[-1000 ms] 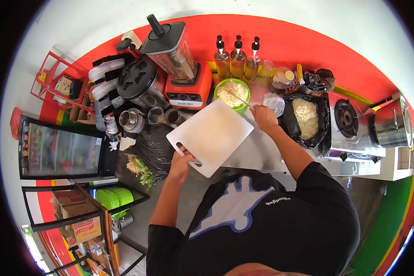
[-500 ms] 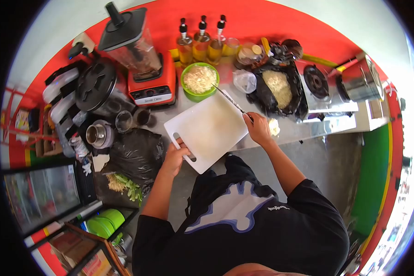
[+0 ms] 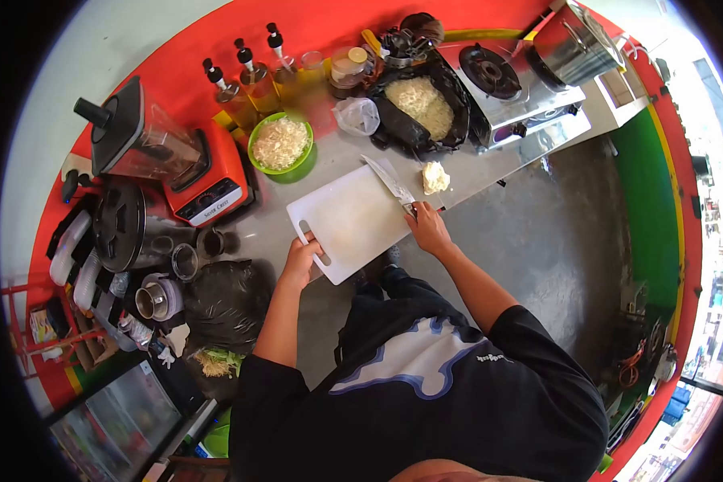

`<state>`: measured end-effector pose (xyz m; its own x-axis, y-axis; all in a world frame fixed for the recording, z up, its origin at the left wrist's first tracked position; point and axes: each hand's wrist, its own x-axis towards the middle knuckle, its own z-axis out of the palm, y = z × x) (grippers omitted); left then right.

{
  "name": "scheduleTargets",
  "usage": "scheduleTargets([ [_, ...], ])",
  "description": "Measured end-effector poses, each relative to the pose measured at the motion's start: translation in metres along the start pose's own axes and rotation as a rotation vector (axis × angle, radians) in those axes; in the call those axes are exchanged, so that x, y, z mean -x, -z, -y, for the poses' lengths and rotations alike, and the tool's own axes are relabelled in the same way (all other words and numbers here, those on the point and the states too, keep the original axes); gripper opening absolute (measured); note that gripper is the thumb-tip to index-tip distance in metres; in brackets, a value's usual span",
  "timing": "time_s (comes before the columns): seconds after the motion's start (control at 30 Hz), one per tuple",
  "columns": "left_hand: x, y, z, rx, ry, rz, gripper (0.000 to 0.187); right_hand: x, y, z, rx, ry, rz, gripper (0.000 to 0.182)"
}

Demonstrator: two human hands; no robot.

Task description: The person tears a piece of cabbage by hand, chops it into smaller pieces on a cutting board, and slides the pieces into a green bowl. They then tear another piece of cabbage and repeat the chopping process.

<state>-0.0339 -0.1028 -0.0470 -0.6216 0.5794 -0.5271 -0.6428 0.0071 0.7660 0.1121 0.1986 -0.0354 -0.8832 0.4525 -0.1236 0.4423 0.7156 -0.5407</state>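
Note:
A white cutting board [image 3: 349,215] lies at the front edge of the counter with nothing on top. My left hand [image 3: 301,261] grips it through the handle slot at its left corner. In my right hand [image 3: 430,228] is a knife [image 3: 392,183], its blade pointing up and left along the board's right side. Behind the board a green bowl [image 3: 301,167] holds a heap of pale shredded food [image 3: 280,143]. A small pale lump of food [image 3: 435,177] sits on the counter just right of the knife.
A red blender [image 3: 217,173] stands left of the bowl, pump bottles [image 3: 257,84] behind it. An open black bag [image 3: 458,112] of pale food, a stove [image 3: 510,100] and a pot [image 3: 574,44] are at the back right. A black bag [image 3: 226,305] lies at left.
The view has turned and shifted right. The knife has moved from the bowl's rim to beside the board, and the board looks lower and flatter over the counter's edge.

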Motion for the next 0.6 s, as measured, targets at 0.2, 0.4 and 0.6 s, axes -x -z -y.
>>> scheduleTargets([
  [0.2,-0.011,0.004,-0.004,-0.039,-0.073,-0.084,0.034,-0.016,0.001,0.009,0.045,-0.055,0.004,0.038],
  [0.4,-0.008,-0.002,-0.010,-0.246,-0.096,-0.267,0.034,-0.026,0.007,0.009,0.097,-0.038,0.052,0.037],
  [0.6,-0.031,-0.041,-0.022,-0.552,-0.189,-0.462,0.051,-0.031,0.038,0.002,0.009,0.003,0.020,0.037],
])
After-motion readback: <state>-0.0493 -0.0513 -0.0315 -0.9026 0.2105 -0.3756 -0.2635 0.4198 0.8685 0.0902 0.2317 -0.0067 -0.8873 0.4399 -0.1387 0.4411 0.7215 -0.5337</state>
